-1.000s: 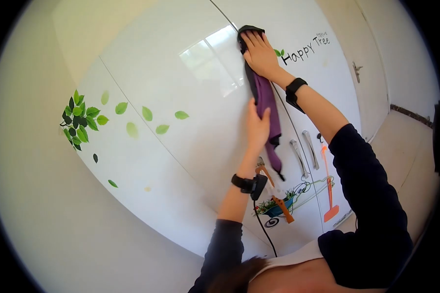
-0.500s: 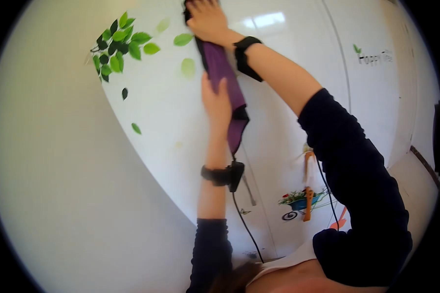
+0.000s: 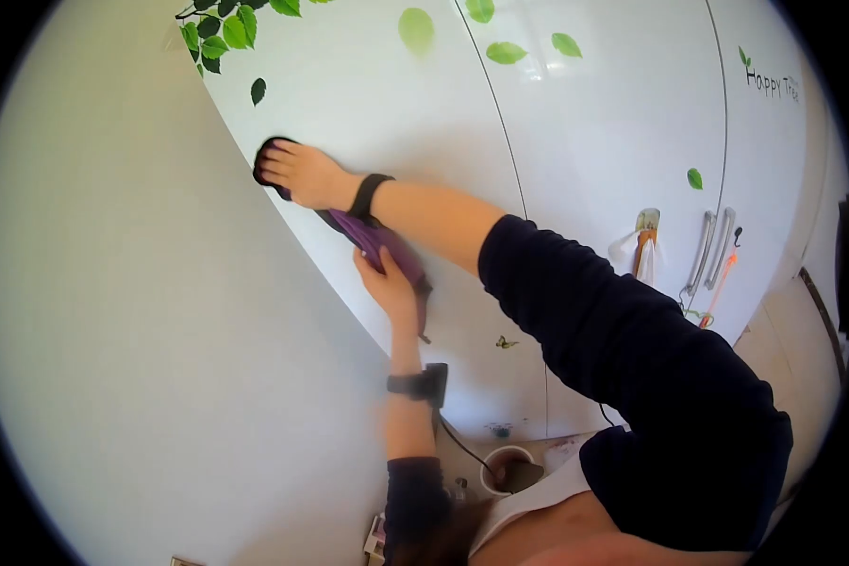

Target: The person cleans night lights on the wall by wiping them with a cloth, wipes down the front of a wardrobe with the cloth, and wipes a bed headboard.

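Observation:
A purple cloth (image 3: 401, 259) with dark edging lies bunched at its upper end against a glossy white cabinet door (image 3: 396, 104). On that upper end my right hand (image 3: 313, 176) presses flat, fingers stretched out, close to the door's left edge. The cloth trails down to the right, passing under my right wrist. Lower down, my left hand (image 3: 389, 288) grips the hanging part between thumb and fingers; some of those fingers are hidden behind the cloth. Both wrists wear black straps, and a cable runs down from the left one.
Plain wall (image 3: 160, 311) borders the cabinet on the left. Metal handles (image 3: 709, 250), a hanging white bag (image 3: 624, 247) and an orange cord (image 3: 717, 292) are on the doors to the right. A white bucket (image 3: 490, 481) stands on the floor below. Leaf decals mark the doors.
My right hand has moved down and left with the cloth's upper end, reaching the door's edge. My left hand has lowered with the cloth. The view has shifted, bringing the handles and bucket in.

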Available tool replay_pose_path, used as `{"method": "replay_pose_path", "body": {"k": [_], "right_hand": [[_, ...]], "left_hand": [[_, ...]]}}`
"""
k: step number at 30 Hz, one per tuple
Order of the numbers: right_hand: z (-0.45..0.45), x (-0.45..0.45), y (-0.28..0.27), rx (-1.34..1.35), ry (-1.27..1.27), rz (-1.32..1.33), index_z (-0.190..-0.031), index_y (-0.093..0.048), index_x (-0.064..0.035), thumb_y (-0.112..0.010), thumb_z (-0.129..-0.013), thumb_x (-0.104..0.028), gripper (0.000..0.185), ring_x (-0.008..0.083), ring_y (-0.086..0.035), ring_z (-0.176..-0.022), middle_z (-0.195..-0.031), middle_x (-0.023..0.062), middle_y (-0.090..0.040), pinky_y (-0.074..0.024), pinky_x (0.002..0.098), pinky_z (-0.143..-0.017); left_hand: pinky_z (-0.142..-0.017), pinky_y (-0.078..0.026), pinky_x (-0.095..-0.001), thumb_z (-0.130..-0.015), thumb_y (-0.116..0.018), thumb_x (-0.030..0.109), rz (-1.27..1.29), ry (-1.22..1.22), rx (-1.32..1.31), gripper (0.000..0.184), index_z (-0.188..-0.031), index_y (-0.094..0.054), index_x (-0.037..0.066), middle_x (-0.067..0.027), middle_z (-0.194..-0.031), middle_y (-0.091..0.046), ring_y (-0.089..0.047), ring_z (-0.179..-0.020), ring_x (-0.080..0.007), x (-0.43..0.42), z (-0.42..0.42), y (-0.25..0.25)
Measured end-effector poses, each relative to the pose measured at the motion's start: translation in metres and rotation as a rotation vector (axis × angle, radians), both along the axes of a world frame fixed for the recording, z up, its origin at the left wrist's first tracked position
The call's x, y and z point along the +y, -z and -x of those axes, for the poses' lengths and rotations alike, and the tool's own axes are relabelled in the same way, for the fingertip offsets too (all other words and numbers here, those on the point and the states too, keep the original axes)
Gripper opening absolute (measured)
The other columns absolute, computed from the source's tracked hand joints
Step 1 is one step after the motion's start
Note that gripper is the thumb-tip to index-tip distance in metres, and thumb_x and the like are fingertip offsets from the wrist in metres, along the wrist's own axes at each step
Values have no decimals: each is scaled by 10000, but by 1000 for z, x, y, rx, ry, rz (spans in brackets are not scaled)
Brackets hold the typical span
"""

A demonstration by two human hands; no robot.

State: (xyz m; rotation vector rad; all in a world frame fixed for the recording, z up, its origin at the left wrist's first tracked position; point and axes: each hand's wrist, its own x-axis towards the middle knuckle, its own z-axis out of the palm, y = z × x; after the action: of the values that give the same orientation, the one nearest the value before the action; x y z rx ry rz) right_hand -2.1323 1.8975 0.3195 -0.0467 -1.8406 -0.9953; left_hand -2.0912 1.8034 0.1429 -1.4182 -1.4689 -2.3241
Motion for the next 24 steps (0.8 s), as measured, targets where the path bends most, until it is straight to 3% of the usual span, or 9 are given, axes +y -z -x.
{"method": "replay_pose_path", "body": {"k": [3,6,12,17,22,24], "right_hand": [[-24,2,31,-25,-118,-19,-1141,-570,-55,-518,-761,-144,393,213,-430,-1209,-1213,76,-549,-250,376,-1086],[-77,6,33,-24,-117,-73,-1135,-571,-56,-510,-768,-131,380,215,-447,-1193,-1192,74,-561,-265,374,-1081],[-234,6,0,54,-27,-98,-1158,-562,-68,-542,-760,-124,402,222,-461,-1176,-1185,61,-563,-271,373,-1076],[-381,9,-11,156,93,2,-1220,-507,-86,-597,-777,-244,478,249,-424,-1200,-1248,67,-512,-266,396,-1073],[-516,34,-24,192,234,0,-1239,-489,-84,-564,-805,-222,462,244,-421,-1193,-1252,61,-504,-252,394,-1085],[-581,27,-12,227,292,18,-1243,-487,-85,-558,-807,-217,461,243,-423,-1189,-1243,66,-508,-249,394,-1087]], "left_hand": [[-865,-409,-313,-913,-509,137,-49,20,-2,407,-1253,-389,-53,-169,-1094,-549,-531,-962,-226,7,-25,32],[-895,-393,-305,-921,-502,149,-56,-61,83,424,-1273,-379,-51,-172,-1149,-539,-522,-1012,-225,8,-64,40],[-919,-387,-299,-914,-528,157,10,254,92,411,-1238,-426,-76,-168,-1162,-539,-514,-1046,-213,-4,-170,10],[-905,-405,-316,-908,-548,185,74,478,54,433,-1227,-437,-86,-180,-1172,-529,-523,-1034,-225,9,-282,-3],[-926,-396,-326,-910,-548,211,46,736,78,473,-1235,-415,-106,-199,-1199,-511,-513,-1063,-241,35,-394,-23],[-901,-409,-307,-910,-549,187,51,675,109,438,-1219,-433,-100,-178,-1162,-534,-521,-1027,-213,30,-447,-15]]}}
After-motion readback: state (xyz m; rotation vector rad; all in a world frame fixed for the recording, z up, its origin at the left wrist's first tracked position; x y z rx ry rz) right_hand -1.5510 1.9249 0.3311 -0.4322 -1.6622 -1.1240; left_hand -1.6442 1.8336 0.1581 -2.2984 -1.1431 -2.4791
